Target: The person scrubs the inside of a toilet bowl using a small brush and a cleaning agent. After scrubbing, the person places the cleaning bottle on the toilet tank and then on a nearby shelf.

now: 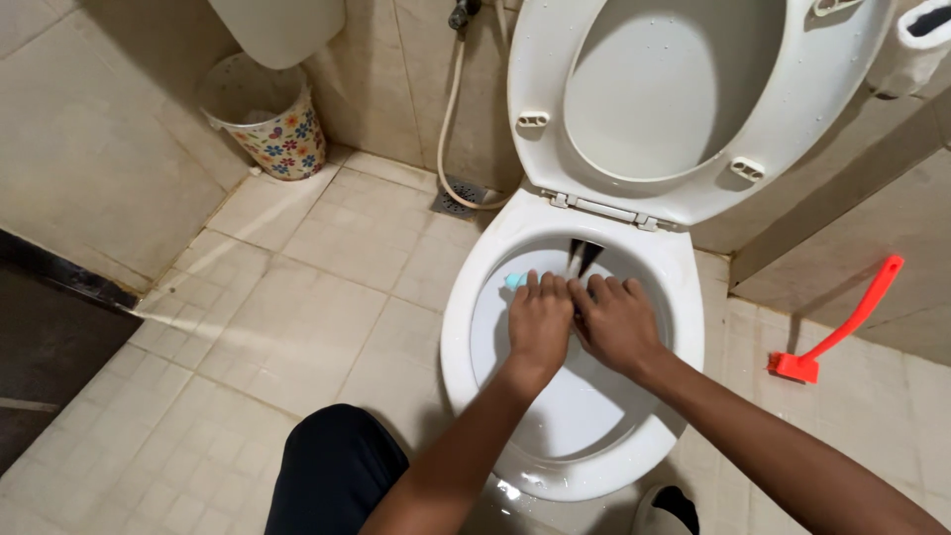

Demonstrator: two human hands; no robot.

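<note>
Both hands are down inside the toilet bowl (466, 327), side by side with the knuckles touching. The left hand (540, 322) is pressed flat-ish on a small light blue thing (515, 280), maybe a sponge or scrub pad, which peeks out just past the fingertips against the inner back wall of the bowl. Fingers are curled over it, so it's more a press than a real grasp. The right hand (616, 322) sits right next to it, fingers bent downward; can't tell if it's actually clutching anything, since the palm side is hidden. A dark strip (584, 256) shows just beyond both hands under the back rim, can't make out what it is.

Moving outward: the seat and lid (644, 99) are flipped up, so nothing blocks the bowl. One red long-handled brush (837, 332) leans against the wall to the right, well apart from the hands. One flowery waste bin (272, 119) sits in the far left corner. One white spray hose (451, 129) hangs down to a floor drain (458, 198) beside the toilet. One toilet roll (916, 45) top right. Beige floor tiles (297, 297) all around, and a dark-trousered knee (332, 471) at the bottom.
</note>
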